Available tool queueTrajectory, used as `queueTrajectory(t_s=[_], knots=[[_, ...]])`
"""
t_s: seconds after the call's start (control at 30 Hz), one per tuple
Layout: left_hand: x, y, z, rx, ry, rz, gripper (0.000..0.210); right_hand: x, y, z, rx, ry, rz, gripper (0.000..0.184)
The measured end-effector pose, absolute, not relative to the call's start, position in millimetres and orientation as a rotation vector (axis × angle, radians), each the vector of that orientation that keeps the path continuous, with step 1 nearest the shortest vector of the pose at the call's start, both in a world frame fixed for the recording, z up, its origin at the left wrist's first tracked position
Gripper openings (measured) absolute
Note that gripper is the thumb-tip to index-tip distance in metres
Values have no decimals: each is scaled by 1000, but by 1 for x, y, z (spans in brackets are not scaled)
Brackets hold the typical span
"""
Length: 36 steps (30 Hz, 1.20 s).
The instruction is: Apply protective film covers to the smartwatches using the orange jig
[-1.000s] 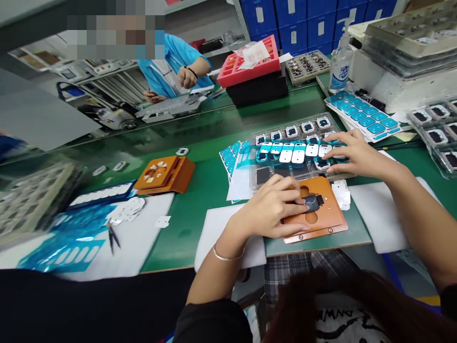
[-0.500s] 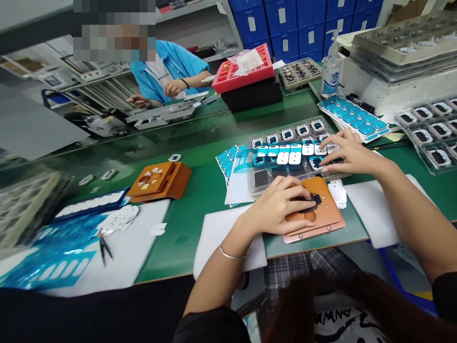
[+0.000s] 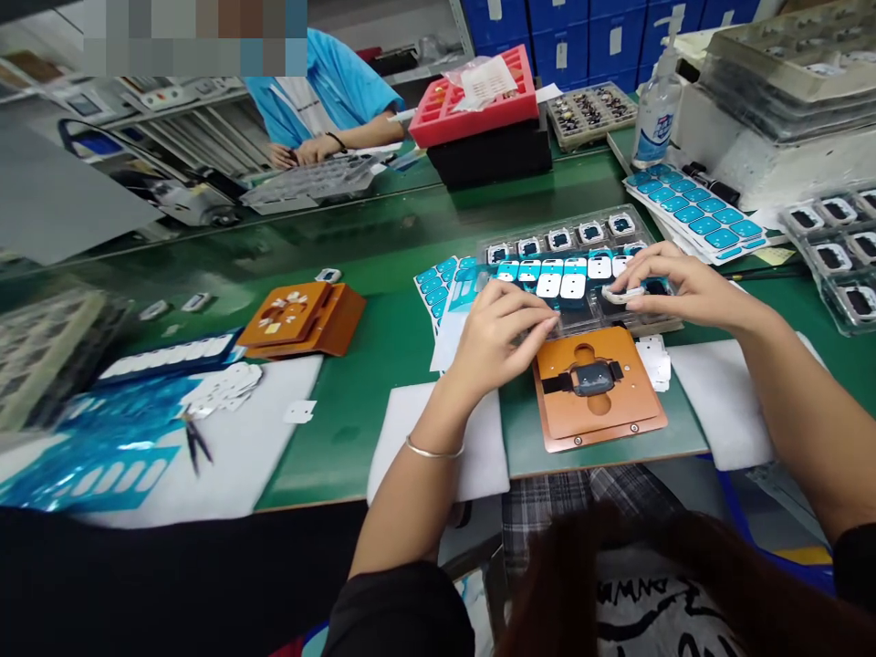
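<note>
Left hand [image 3: 503,338] has its fingers bent by the tray's near corner; whether it grips anything, I cannot tell. Right hand [image 3: 677,283] pinches a white-rimmed case [image 3: 621,297] over the clear tray [image 3: 581,319]. Nearest, an orange fixture [image 3: 565,420] bears a dark piece [image 3: 592,377]; farther off stands a red box [image 3: 479,128].

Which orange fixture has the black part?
The right orange fixture: the black part lies across its middle. The left orange fixture shows pale pieces instead.
</note>
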State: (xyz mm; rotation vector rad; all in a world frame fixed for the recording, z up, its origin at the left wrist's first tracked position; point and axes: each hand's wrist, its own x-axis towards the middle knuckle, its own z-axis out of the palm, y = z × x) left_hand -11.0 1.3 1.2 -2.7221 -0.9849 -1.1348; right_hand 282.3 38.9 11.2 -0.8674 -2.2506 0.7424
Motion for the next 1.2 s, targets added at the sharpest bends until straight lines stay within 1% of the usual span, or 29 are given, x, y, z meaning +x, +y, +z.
queueTrajectory(t_s=[0.1,0.17,0.3,0.4,0.47,0.6,0.7,0.83,1.1,1.2], knots=[[-10,0,0,-2699,-1031,-1110,16,269,22,21,-726,-2133,1002,20],[-8,0,-2,-2704,-1003,-1107,15,261,15,20,-647,-2212,1017,22],[-8,1,-7,-2684,-953,-1105,14,249,11,14,-560,-2462,861,27],[-8,2,-8,-2650,-1011,-1059,19,250,7,16,-605,-2429,612,26],[-9,2,-9,-2636,-1027,-1040,23,257,5,21,-586,-2440,523,23],[-9,1,-9,-2646,-1026,-1016,25,272,7,29,-580,-2610,590,21],[-9,1,-10,-2650,-1018,-1018,25,273,7,29,-584,-2638,607,20],[-9,1,-9,-2642,-1046,-1006,26,259,-2,25,-546,-2571,494,22],[-11,0,-7,-2626,-1054,-918,28,247,-13,20,-446,-2550,301,14],[-11,0,-7,-2594,-1007,-913,27,245,-14,18,-483,-2474,294,13]])
